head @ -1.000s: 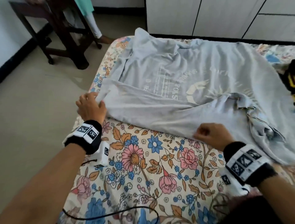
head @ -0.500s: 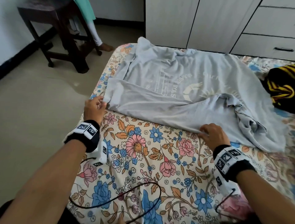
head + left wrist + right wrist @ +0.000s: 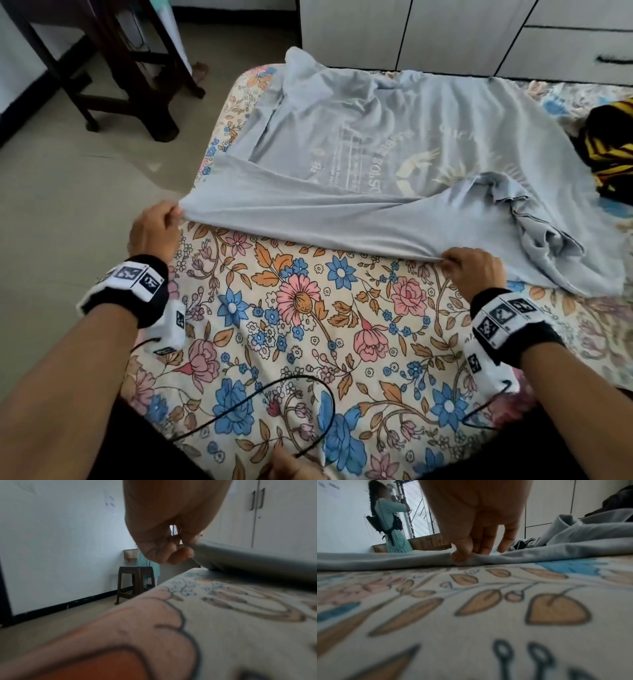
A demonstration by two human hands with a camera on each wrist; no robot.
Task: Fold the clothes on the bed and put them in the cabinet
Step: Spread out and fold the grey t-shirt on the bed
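A light grey T-shirt with a pale print lies spread across the far half of the floral bed, its near side folded over. My left hand pinches the shirt's near-left corner at the bed's edge; the left wrist view shows the fingers curled on the grey cloth. My right hand pinches the near folded edge further right, thumb and fingers nipping the fabric against the sheet. White cabinet doors stand behind the bed.
A black-and-yellow striped garment lies at the bed's right edge. A dark wooden stool stands on the floor at far left, with a person in teal beyond it. A black cable loops over the near sheet.
Both hands have drawn the shirt's folded near edge towards me and pulled it taut between them. The view has tilted down, closer to the bed.
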